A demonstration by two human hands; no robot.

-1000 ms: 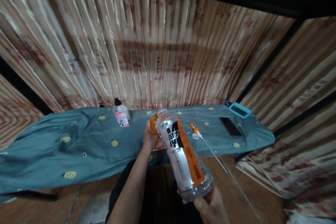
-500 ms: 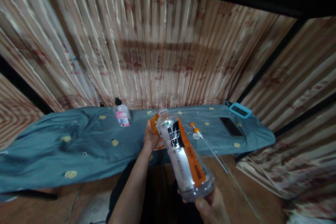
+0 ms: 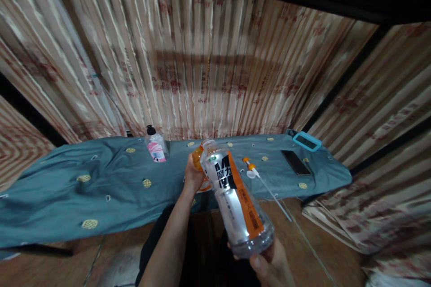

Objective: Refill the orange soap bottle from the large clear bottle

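Curtained nook: striped beige drapes on all sides, a low table under a teal cloth (image 3: 101,188), wood floor in front.

Landmark = the bottle (image 3: 235,202), clear plastic with an orange-and-white label.

Nearest to the person: right hand (image 3: 271,267) cups the bottle's base from below, fingers wrapped around the bottom edge, thumb showing in front. Firm hold.

Bottle's long axis runs from that base up and away to the left, tilted, neck pointing toward the table. Mouth looks uncapped.

At the neck end: left hand (image 3: 192,175) sits just left of the bottle's mouth, fingers closed around an orange cap (image 3: 197,156). Cap is touching or just beside the neck; can't tell if it's threaded on. So cap lies at the far-upper end of the axis, at the left fingers; right hand is the full bottle length away from it.

Beyond the bottle, on the cloth:
- just right of the neck, an orange-tipped pump tube (image 3: 262,181) lying flat, straw trailing off the table edge
- further right, a dark phone (image 3: 296,162), then a blue-framed device (image 3: 306,141) at the far corner
- left of the neck, apart, a small pump bottle (image 3: 155,145) with pink label, upright by the curtain.
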